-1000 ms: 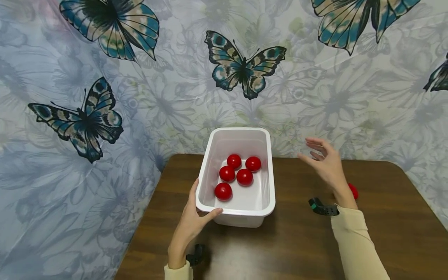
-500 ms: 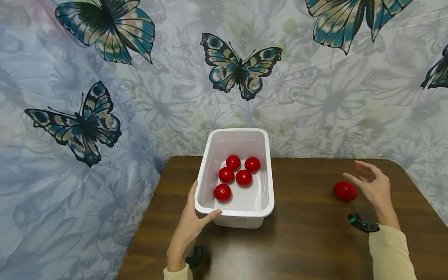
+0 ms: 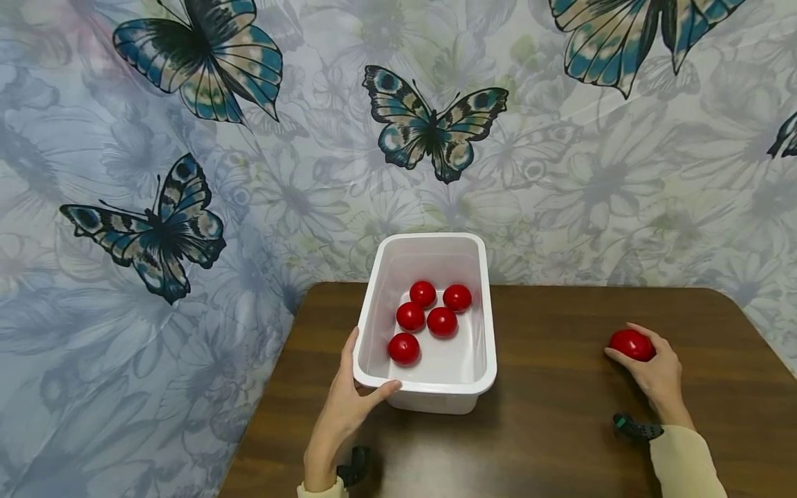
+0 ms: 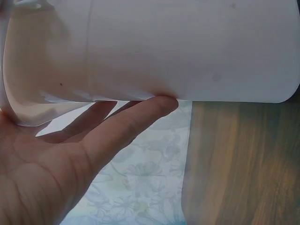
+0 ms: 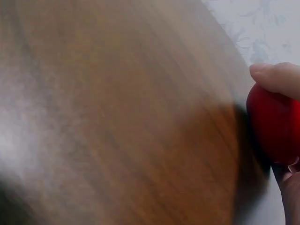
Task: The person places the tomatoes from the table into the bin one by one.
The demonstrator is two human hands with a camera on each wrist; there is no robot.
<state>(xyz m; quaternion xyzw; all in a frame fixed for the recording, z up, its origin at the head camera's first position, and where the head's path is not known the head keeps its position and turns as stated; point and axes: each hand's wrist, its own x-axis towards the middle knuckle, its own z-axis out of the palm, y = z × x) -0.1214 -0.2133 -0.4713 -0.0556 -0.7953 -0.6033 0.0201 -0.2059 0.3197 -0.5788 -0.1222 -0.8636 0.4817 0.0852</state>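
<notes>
A white plastic bin [image 3: 427,398] stands on the table, holding several glossy red balls [image 3: 442,323]. At its near left corner is my left hand [image 3: 341,408], thumb at the front rim and fingers along the left side. In the left wrist view, mostly straight fingers [image 4: 126,124] touch the white wall. Far to the right, my right hand [image 3: 656,370] holds another glossy red ball [image 3: 630,344] between thumb and fingers. The right wrist view catches this ball at its right edge, with one fingertip [image 5: 276,77] over it; most of that hand is out of frame.
The brown wooden table [image 3: 548,415] runs under everything. Behind it hangs a pale floral cloth [image 3: 299,173] printed with large butterflies. A dark band [image 3: 636,427] is worn on the right wrist, another band [image 3: 355,467] on the left.
My right hand has moved right and down, from beside the bin to the lone red ball, and now grips it. The left hand and bin have stayed in place.
</notes>
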